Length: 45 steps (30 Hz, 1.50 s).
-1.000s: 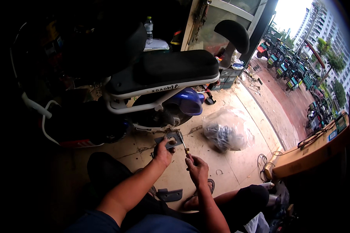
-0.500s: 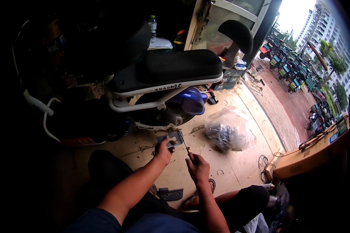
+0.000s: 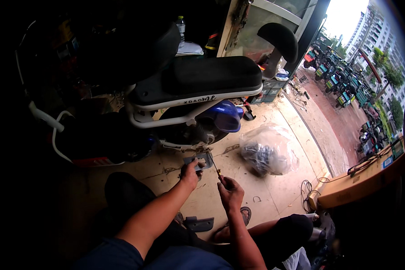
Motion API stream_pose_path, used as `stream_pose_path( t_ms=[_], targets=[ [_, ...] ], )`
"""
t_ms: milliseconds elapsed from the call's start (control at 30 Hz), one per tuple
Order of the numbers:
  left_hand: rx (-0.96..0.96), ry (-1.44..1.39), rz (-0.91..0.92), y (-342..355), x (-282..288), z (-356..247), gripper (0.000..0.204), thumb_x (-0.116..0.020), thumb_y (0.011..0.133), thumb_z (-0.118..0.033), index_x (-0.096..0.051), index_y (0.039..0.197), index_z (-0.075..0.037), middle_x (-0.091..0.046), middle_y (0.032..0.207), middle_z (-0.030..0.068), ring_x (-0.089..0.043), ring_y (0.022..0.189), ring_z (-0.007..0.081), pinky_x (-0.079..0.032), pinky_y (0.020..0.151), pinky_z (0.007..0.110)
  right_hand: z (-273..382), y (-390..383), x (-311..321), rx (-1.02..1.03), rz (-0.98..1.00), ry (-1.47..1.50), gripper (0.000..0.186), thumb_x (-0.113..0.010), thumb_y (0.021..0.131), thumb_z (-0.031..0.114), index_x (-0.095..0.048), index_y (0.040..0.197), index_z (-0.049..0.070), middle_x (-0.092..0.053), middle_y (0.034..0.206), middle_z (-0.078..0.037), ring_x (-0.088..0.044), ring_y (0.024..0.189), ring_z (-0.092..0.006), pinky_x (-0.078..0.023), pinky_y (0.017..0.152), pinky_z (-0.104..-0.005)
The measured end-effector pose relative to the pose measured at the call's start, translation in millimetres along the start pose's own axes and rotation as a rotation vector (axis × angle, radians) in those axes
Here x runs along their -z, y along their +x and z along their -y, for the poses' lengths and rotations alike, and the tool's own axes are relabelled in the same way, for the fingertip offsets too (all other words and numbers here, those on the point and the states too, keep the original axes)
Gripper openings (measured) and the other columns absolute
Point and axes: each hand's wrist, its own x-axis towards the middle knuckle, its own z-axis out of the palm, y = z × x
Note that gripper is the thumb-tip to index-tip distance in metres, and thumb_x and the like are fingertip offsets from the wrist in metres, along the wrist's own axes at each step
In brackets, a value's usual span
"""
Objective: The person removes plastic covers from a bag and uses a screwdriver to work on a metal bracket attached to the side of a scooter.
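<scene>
My left hand (image 3: pixel 190 175) is closed on a grey plate (image 3: pixel 204 158) with an opening in it, held low over the floor. My right hand (image 3: pixel 231 193) grips a screwdriver (image 3: pixel 219 173) whose long metal shaft reaches up to the right edge of that plate. Just beyond both hands is a white-and-black electric scooter (image 3: pixel 180 101) with a blue rear part (image 3: pixel 226 114). A dark plastic piece (image 3: pixel 200 225) lies on the tiles between my feet.
A clear plastic bag (image 3: pixel 270 148) of something bulky sits right of the scooter. Cables (image 3: pixel 307 193) lie beside a long cardboard box (image 3: pixel 360 182) at right. A glass door (image 3: pixel 265 27) stands at the back, beside an opening onto pavement with parked scooters (image 3: pixel 333 78).
The whole view has shifted slightly, so the scooter, bag and door appear further right. My hands keep their hold on plate and screwdriver, with little movement relative to each other.
</scene>
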Motion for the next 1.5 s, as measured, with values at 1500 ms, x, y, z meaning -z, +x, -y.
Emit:
stream_pose_path(
  t_ms=[1500],
  targets=[
    [0.114, -0.066, 0.079, 61.5, 18.5, -18.9, 0.014, -0.071, 0.092, -0.025, -0.063, 0.095, -0.015, -0.063, 0.081, 0.0028, -0.055, 0.067, 0.0199, -0.042, 0.053, 0.032, -43.3, 16.8, -51.5, -0.591, 0.093, 0.692, 0.036, -0.079, 0.086, 0.02, -0.067, 0.114, -0.001, -0.064, 0.087, 0.0, -0.058, 0.072, -0.0079, -0.043, 0.058, -0.0207]
  ],
)
